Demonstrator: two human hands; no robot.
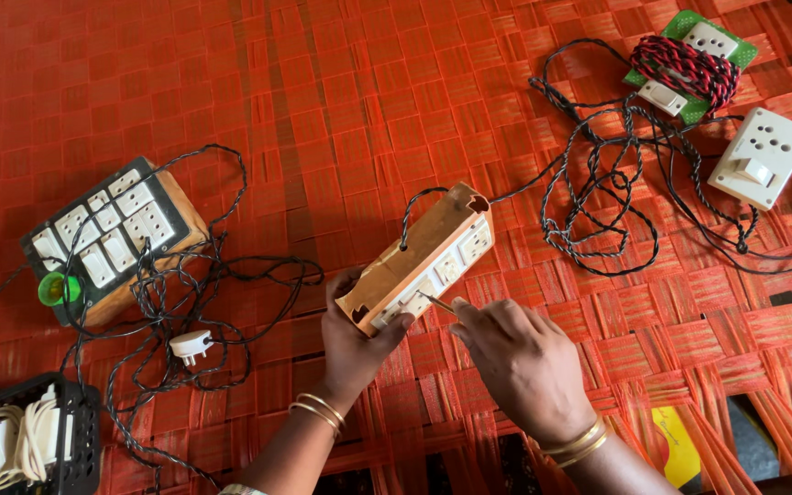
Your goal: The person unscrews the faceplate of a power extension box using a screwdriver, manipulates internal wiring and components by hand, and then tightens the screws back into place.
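Left hand (pixel 355 335) has its grip clamped around the near end of a wooden socket box (pixel 425 258), lifting that end so the box sits tilted above the red woven mat (pixel 323 101), its white sockets facing the right hand. Right hand (pixel 515 357), grip pinched together on a thin metal tool (pixel 440 304), and the tip is right up against the switch face at the box's near end. What kind of tool it is, too small to tell. A black twisted cord (pixel 598 192) runs out of the box's far end and loops in a tangle across the mat to the right.

Over on the left, a bigger switchboard (pixel 112 234) lies flat with its own black cord heaped beside it, a white plug (pixel 191 346) on the mat just below, and a green bulb holder (pixel 57 289) at its near corner. Bottom left corner, a black basket (pixel 80 431) with white cables. Top right, a green board (pixel 689 64) wrapped in red-and-black wire, and a white socket (pixel 761 156) near it.
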